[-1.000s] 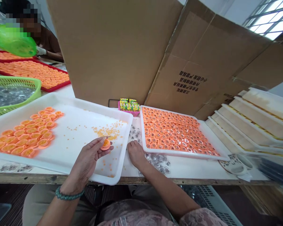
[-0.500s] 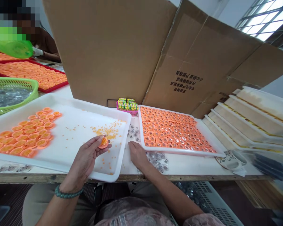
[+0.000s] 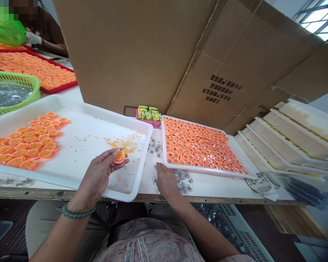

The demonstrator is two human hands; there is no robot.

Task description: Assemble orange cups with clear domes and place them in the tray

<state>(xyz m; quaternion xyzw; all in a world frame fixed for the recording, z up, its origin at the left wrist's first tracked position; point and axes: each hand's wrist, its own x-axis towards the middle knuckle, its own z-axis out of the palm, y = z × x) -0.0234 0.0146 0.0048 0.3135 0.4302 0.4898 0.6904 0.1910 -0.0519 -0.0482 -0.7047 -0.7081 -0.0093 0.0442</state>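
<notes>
My left hand (image 3: 104, 165) is closed round a small orange round cup (image 3: 120, 156) with yellow bits inside, above a white tray (image 3: 84, 167). A thin dark sliver shows by its thumb. Loose yellow bits (image 3: 123, 145) are scattered in that tray, and many orange cups (image 3: 30, 140) lie at its left side. My right hand (image 3: 166, 181) is on the table between the two trays, its fingers pinched together; what they hold, if anything, is too small to make out. Beside it lie small clear plastic discs (image 3: 184, 182) with dark prints.
On the right, a second white tray (image 3: 207, 173) bears rows of covered orange cups. Behind stands a tall cardboard sheet (image 3: 136, 54). A pink basket (image 3: 150, 123) holds small yellow packets. Stacked white trays (image 3: 284, 145), a mug (image 3: 265, 183) and a green basket (image 3: 32, 85) surround the workspace. A co-worker's gloved hand (image 3: 34, 38) is far left.
My right hand has shifted slightly right and towards me along the table, among the clear discs. My left hand keeps the orange cup, nearly still. The view has tilted down.
</notes>
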